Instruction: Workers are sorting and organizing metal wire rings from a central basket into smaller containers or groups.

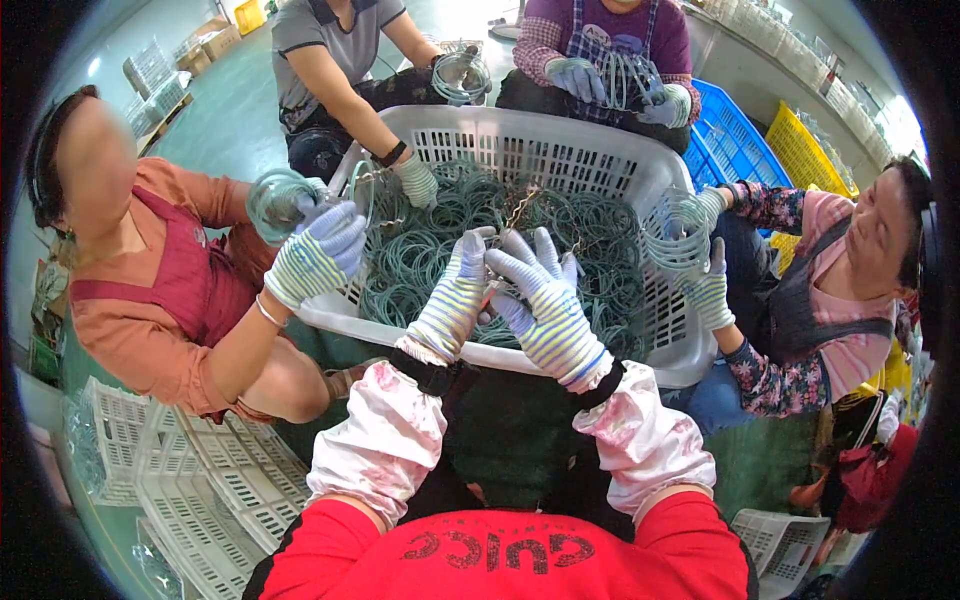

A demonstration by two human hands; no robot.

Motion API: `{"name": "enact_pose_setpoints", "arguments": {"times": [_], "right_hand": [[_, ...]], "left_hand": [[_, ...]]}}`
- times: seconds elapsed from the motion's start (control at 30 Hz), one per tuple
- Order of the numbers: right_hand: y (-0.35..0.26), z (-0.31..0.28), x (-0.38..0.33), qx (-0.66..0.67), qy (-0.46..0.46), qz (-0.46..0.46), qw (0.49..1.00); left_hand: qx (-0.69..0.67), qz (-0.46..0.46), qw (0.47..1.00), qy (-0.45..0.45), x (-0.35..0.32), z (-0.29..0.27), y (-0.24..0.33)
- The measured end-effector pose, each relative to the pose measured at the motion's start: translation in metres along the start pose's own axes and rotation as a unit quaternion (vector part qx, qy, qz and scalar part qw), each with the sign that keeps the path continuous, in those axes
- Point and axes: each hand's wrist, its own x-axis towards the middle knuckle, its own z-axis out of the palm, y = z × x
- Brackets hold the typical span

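Note:
My left hand (455, 295) and my right hand (552, 312), both in striped work gloves with grey palms, meet over the near side of a big white crate (480, 355). The left fingers are pinched together. Those of my right hand curl in against them, thumb toward the left hand. A small reddish bit shows between the two hands, but what they hold is mostly hidden. Beneath them the crate is full of coiled, pale green rings of thin tubing (420, 260). A twisted copper-coloured strand (520, 205) rises just beyond my fingertips.
Several gloved co-workers sit round the crate. The left one holds a ring bundle (280, 205), the right one another (672, 235); a far worker's hand (416, 182) reaches in. White crates (215, 480) stand lower left. Blue (735, 140) and yellow crates (805, 150) stand at the far right.

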Motion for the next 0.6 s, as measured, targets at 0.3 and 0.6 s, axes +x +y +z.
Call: {"name": "enact_pose_setpoints", "arguments": {"times": [0.3, 0.6], "right_hand": [[0.06, -0.009, 0.006, 0.544, 0.153, 0.186, 0.804], [0.042, -0.003, 0.024, 0.746, 0.013, 0.332, 0.577]], "left_hand": [[-0.306, -0.062, 0.942, -0.123, -0.001, -0.009, 0.016], [-0.3, -0.043, 0.933, -0.195, 0.0, -0.016, 0.015]]}}
